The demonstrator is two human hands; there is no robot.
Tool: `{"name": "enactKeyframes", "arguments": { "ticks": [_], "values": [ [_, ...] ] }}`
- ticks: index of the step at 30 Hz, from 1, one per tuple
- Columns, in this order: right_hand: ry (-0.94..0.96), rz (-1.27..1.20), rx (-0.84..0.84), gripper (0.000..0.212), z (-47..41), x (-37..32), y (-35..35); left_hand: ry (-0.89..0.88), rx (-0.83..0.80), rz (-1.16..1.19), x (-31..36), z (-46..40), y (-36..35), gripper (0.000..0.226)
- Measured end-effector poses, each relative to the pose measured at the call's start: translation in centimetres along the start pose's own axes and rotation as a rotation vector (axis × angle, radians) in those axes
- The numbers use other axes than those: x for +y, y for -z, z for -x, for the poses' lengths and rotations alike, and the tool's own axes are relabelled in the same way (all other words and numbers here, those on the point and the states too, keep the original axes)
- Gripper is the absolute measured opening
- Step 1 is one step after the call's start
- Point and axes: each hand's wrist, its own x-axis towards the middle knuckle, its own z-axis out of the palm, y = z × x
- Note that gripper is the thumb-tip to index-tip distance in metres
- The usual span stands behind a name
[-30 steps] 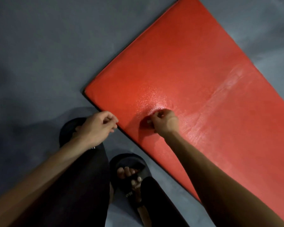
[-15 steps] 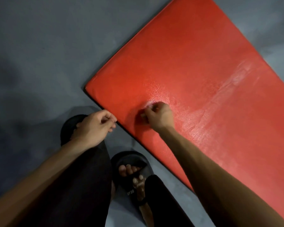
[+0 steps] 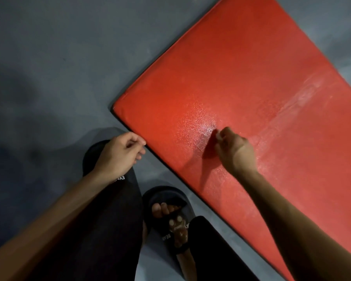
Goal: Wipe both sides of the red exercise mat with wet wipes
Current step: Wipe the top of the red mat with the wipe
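The red exercise mat (image 3: 251,82) lies flat on the grey floor, with one corner pointing toward my knees. A wet sheen shows on it just ahead of my right hand (image 3: 233,151). That hand rests on the mat with its fingers curled round a small white wad of wet wipe (image 3: 218,137), which is mostly hidden in the fingers. My left hand (image 3: 120,155) sits over my left knee beside the mat's near edge. Its fingers are curled in against the thumb and nothing shows in them.
Grey floor (image 3: 59,67) surrounds the mat on the left and at the far right. My legs in black trousers and my feet in black slides (image 3: 166,201) are close to the mat's near edge.
My right hand first slid a little toward the mat's corner, then moved right across the mat with the wipe. The left hand has stayed by the edge.
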Motion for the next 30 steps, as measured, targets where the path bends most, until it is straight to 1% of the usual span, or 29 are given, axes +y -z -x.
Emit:
{"name": "enactKeyframes", "arguments": {
  "ticks": [1, 3, 5, 7, 8, 10, 12, 15, 17, 18, 20, 22, 23, 25, 27, 30],
  "values": [
    [0.066, -0.006, -0.031, 0.003, 0.5, -1.2, -1.0, 0.0, 0.001, -0.005, 0.0, 0.1, 0.0, 0.016],
    [0.263, -0.041, -0.1, 0.002, 2.3, -3.7, -3.0, 0.002, 0.005, -0.009, 0.0, 0.2, 0.0, 0.015],
    [0.481, -0.002, -0.172, 0.012, 4.6, -4.4, -4.2, 0.006, 0.006, -0.001, 0.0, 0.2, 0.1, 0.016],
    [0.602, 0.086, -0.214, 0.024, 6.7, -2.6, -4.3, 0.011, 0.013, 0.025, 0.1, 0.1, 0.2, 0.016],
    [0.626, 0.126, -0.226, 0.027, 7.5, -1.5, -4.2, 0.014, 0.022, 0.04, 0.0, 0.0, 0.3, 0.017],
    [0.669, 0.199, -0.198, 0.035, 8.4, 0.0, -4.1, 0.012, 0.038, 0.057, 0.0, -0.1, 0.3, 0.018],
    [0.736, 0.215, -0.155, 0.036, 7.5, -0.5, -4.6, 0.0, 0.052, 0.065, 0.0, 0.0, 0.0, 0.018],
    [0.804, 0.19, -0.08, 0.037, 2.8, -6.0, -6.0, -0.01, 0.075, 0.081, 0.0, 0.2, -0.1, 0.018],
    [0.785, 0.179, -0.005, 0.035, -0.5, -9.9, -6.5, -0.012, 0.097, 0.111, 0.0, 0.2, 0.0, 0.02],
    [0.773, 0.165, 0.004, 0.035, -1.5, -10.9, -6.4, -0.008, 0.112, 0.144, 0.0, 0.2, 0.0, 0.022],
    [0.82, 0.14, -0.065, 0.035, -1.2, -10.2, -5.9, -0.001, 0.136, 0.211, -0.1, 0.0, 0.1, 0.025],
    [0.93, 0.161, -0.16, 0.036, 1.2, -6.8, -5.0, -0.017, 0.15, 0.231, -0.4, 0.0, 0.3, 0.026],
    [0.98, 0.196, -0.184, 0.036, 2.5, -4.8, -4.3, -0.032, 0.156, 0.235, -0.7, -0.1, 0.4, 0.025],
    [1.051, 0.27, -0.171, 0.034, 4.0, -1.9, -2.9, -0.055, 0.172, 0.256, -1.0, -0.1, 0.3, 0.026],
    [1.118, 0.305, -0.164, 0.03, 3.5, -1.8, -2.4, -0.066, 0.209, 0.3, -1.2, -0.2, 0.2, 0.027],
    [1.209, 0.299, -0.141, 0.031, 0.1, -6.0, -3.2, -0.06, 0.257, 0.354, -1.2, -0.2, 0.2, 0.027]
  ]
}}
